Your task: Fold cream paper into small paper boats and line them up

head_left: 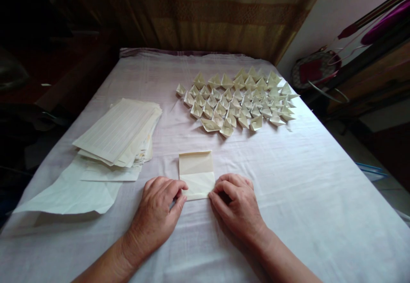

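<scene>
A small cream sheet of paper (196, 174) with a crease across its middle lies before me, its near edge folded over. My left hand (162, 208) pinches the paper's lower left corner between thumb and curled fingers. At the lower right corner, my right hand (237, 201) has its thumb and fingertips closed on the edge. Beyond the hands, several folded paper boats (227, 103) stand grouped close together.
To the left lies a loose stack of paper sheets (115, 133), with a larger pale sheet (77, 191) partly beneath it. A white cloth (304, 206) covers the table. Behind it hangs a brown curtain (208, 22); a bag (315, 67) is at the far right.
</scene>
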`<state>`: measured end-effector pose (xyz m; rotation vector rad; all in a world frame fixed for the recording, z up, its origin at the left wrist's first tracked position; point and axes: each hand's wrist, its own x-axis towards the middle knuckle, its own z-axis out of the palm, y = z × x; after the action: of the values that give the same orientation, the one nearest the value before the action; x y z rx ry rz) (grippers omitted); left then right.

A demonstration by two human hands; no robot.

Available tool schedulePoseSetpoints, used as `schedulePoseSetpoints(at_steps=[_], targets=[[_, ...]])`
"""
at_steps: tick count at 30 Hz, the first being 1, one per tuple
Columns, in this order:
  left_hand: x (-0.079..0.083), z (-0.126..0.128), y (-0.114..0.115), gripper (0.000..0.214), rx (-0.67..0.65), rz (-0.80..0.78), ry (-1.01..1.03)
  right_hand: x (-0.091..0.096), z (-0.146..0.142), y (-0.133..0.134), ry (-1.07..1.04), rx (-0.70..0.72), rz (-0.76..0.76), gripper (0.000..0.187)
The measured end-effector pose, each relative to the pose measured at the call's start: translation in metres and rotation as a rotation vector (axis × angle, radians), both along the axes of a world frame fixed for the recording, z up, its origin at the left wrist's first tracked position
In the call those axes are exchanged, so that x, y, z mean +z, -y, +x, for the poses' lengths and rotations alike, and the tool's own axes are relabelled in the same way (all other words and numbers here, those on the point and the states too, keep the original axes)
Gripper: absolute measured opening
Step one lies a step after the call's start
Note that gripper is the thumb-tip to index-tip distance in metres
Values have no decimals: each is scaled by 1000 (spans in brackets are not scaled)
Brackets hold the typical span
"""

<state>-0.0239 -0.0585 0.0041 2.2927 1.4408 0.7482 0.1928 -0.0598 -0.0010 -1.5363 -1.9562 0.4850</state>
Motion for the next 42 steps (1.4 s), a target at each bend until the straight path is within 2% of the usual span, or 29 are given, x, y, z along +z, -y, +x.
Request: schedulePoseSetpoints(at_steps=[7, 14, 20, 24, 30, 36, 39, 42], targets=[[-3, 1, 1, 15, 20, -20, 4, 2, -1, 0, -14, 2, -32, 8], [-2, 2, 0, 12, -11, -84, -7, 0, -1, 2, -6, 36, -40, 12], [0, 2, -1, 13, -22, -111, -31, 5, -15, 4, 121, -44, -7, 10], [-3, 1, -3, 12, -12, -145, -51, 6, -23, 4, 224, -104, -8, 22], [-1, -4, -8, 14, -63, -156, -70, 0, -6, 2, 116, -15, -17, 5], [4, -8, -12, 17, -57, -199, -73, -8, 11, -3, 46, 70, -27, 7], [6, -6, -14, 27, -3, -230, -71, -4, 9, -2, 108, 99, 45, 10], [8, -1, -19, 30, 50, -249, -74, 5, -2, 1, 195, 150, 190, 14]])
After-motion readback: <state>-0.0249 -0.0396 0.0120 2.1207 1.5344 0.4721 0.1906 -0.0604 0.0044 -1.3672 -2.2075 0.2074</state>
